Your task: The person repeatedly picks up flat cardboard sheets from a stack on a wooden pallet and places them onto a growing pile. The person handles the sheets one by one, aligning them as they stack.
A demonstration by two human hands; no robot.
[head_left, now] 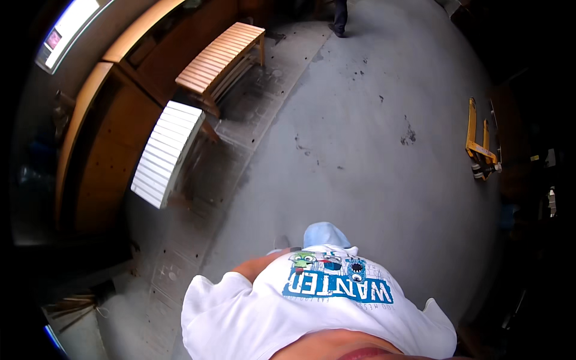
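My left forearm comes out of the sleeve of a white printed T-shirt and bends inward across my front. A dark band shows near its wrist end, and the fingers are hidden beyond the shirt. Light blue cloth sticks out past the shirt front, close to that wrist; whether my left hand touches it I cannot tell. My right hand is out of sight, with only the right sleeve showing.
To the left stand a white slatted bench and, farther off, a wooden slatted bench. Tall wooden panels line that side. A yellow pallet-jack-like frame sits at right on the grey floor. Another person's leg shows far ahead.
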